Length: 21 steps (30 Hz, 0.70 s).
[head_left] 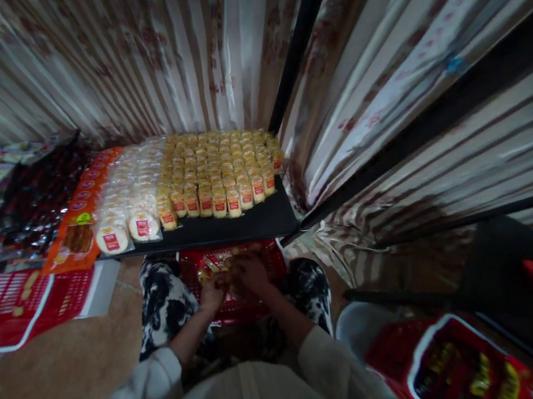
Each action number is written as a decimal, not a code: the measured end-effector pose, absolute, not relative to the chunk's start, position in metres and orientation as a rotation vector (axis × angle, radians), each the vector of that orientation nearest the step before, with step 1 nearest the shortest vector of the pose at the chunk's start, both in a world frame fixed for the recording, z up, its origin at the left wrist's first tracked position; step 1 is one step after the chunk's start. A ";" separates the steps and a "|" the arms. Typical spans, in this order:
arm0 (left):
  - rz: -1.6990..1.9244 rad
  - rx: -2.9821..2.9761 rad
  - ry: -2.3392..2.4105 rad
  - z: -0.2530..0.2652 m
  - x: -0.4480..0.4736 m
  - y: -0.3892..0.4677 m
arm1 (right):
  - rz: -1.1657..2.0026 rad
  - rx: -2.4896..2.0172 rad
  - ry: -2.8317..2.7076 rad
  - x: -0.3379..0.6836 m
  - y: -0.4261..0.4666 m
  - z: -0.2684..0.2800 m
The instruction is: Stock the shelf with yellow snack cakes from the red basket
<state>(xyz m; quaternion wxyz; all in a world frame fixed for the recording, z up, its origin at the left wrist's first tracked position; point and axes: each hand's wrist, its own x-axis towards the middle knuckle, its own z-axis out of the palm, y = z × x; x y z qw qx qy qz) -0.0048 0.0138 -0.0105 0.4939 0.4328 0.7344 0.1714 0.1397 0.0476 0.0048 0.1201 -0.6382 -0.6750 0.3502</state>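
Note:
Between my knees is a red plastic basket (274, 265) with small yellow wrapped snacks (206, 271) inside it. My left hand (213, 292) is closed over the snacks on the left, its fingers curled around some of them. Close beside it, my right hand (249, 274) reaches down into the basket with bent fingers; dim light and the hand itself hide what it grips. On the black table (201, 232) just beyond, rows of yellow wrapped snack rolls (222, 173) stand upright, packed side by side.
Left of the rolls are round white packets (113, 238), an orange package (73, 237) and dark shiny packets (38, 195). A red basket (72, 297) stands at lower left, and another red basket (396, 347) holding packets at lower right. Striped curtains (202, 48) hang behind.

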 end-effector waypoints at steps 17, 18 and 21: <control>0.692 1.147 1.391 0.085 0.000 0.010 | 1.040 -1.752 -1.701 0.153 0.054 0.083; 0.708 1.156 1.371 0.089 0.000 0.012 | 1.061 -1.730 -1.680 0.153 0.053 0.085; 0.756 1.196 1.343 0.096 0.000 0.017 | 1.147 -1.644 -1.640 0.153 0.051 0.091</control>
